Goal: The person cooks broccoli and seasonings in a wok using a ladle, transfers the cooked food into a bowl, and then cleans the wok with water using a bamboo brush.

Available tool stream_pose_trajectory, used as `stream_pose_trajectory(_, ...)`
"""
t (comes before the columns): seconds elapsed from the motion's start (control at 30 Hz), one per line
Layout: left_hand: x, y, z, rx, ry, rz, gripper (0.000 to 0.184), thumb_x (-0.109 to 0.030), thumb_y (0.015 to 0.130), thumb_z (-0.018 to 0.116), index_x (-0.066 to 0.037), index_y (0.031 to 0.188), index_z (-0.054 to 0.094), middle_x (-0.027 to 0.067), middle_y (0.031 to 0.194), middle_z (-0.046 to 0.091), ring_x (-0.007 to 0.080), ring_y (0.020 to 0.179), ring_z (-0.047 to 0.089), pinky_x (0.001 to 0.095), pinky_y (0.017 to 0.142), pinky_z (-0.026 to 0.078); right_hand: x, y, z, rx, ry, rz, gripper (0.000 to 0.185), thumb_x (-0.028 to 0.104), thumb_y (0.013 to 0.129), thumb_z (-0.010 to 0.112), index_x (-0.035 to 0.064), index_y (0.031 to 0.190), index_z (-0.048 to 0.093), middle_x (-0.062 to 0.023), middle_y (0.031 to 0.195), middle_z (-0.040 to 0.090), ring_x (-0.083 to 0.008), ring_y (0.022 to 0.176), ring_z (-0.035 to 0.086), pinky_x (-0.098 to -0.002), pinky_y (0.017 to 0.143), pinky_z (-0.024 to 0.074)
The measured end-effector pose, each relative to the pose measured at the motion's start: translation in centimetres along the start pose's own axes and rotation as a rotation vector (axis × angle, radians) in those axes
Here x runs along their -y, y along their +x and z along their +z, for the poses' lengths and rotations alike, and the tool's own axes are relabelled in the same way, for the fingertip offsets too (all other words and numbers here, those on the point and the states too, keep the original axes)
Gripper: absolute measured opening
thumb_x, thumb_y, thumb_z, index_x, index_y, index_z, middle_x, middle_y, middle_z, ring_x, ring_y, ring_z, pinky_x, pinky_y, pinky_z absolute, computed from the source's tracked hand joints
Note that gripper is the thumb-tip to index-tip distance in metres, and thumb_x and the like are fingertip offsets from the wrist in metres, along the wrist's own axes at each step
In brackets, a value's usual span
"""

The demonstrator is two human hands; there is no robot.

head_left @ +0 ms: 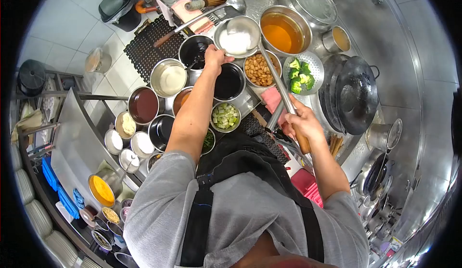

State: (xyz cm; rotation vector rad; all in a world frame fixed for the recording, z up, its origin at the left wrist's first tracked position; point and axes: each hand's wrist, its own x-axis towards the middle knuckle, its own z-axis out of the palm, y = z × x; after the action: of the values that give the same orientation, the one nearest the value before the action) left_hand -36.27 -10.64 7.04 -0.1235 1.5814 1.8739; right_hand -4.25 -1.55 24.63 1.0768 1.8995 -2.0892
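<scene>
My right hand [304, 119] is wrapped around the wooden end of a long-handled ladle [279, 81]. The ladle's bowl rests over a metal pot [217, 41] with white contents. My left hand [217, 58] is closed beside that pot, at the rim of a pot of dark sauce [195, 49]. A thin spoon [191, 66] runs from this sauce toward my fingers, which largely hide its end. Just below the hand stands a second dark-liquid pot [228, 82]. Brown nuts or beans [261, 69] fill a bowl left of the ladle's shaft.
Broccoli [301, 77] sits in a perforated strainer right of the ladle. A pot of amber liquid [281, 33] stands behind it. Stacked woks [356, 94] line the right side. Diced green vegetables [225, 116] are near my apron; several sauce pots [143, 105] crowd the left.
</scene>
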Motion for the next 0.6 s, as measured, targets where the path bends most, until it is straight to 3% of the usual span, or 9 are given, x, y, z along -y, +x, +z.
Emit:
stream_pose_trajectory(0.1, 0.3, 0.5, -0.1, -0.014, -0.015, -0.018, 0.009, 0.008, 0.084, 0.047, 0.004, 0.090, 0.042, 0.0168, 0.091, 0.054, 0.0303, 0.063, 0.069, 0.0327, 0.048, 0.059, 0.0, -0.4, -0.5, 0.043, 0.011, -0.002, 0.067, -0.004, 0.084, 0.052, 0.0004, 0.147, 0.030, -0.0104, 0.079, 0.061, -0.0175, 0.047, 0.054, -0.0313, 0.047, 0.0458)
stream_pose_trajectory(0.23, 0.1, 0.4, -0.2, 0.008, -0.019, -0.018, 0.010, 0.007, 0.085, 0.049, 0.005, 0.091, 0.041, 0.0165, 0.091, 0.053, 0.0294, 0.063, 0.068, 0.0321, 0.048, 0.059, 1.4, -1.4, 0.0, -0.113, -0.521, -0.066, 0.067, 0.001, 0.084, 0.054, 0.0063, 0.147, 0.032, -0.0128, 0.093, 0.067, -0.0222, 0.068, 0.064, -0.0352, 0.067, 0.0512)
stream_pose_trajectory(0.37, -0.6, -0.1, 0.0, 0.033, -0.014, -0.018, 0.012, 0.008, 0.084, 0.049, 0.006, 0.093, 0.041, 0.0166, 0.090, 0.053, 0.0272, 0.061, 0.067, 0.0313, 0.049, 0.060, 1.2, -1.0, 1.2, -0.191, -0.952, -0.083, 0.070, 0.004, 0.082, 0.058, 0.0140, 0.148, 0.034, -0.0161, 0.095, 0.069, -0.0204, 0.080, 0.066, -0.0362, 0.076, 0.0501)
stream_pose_trajectory(0.47, -0.5, -0.2, 0.0, 0.026, 0.001, -0.022, 0.013, 0.005, 0.086, 0.053, 0.006, 0.095, 0.044, 0.0146, 0.087, 0.053, 0.0252, 0.062, 0.064, 0.0317, 0.056, 0.062, -2.6, 0.2, 1.0, -0.163, -0.824, -0.247, 0.073, 0.003, 0.082, 0.058, 0.0128, 0.149, 0.031, -0.0110, 0.082, 0.067, -0.0215, 0.066, 0.063, -0.0348, 0.066, 0.0497)
stream_pose_trajectory(0.6, -0.6, -0.4, 0.1, 0.018, -0.016, -0.016, 0.011, 0.006, 0.086, 0.052, 0.005, 0.093, 0.043, 0.0145, 0.087, 0.052, 0.0253, 0.063, 0.064, 0.0327, 0.056, 0.062, -0.6, -0.9, 1.2, -0.010, -0.213, -0.049, 0.073, -0.001, 0.083, 0.056, 0.0123, 0.150, 0.030, -0.0069, 0.080, 0.061, -0.0128, 0.048, 0.052, -0.0263, 0.045, 0.0423)
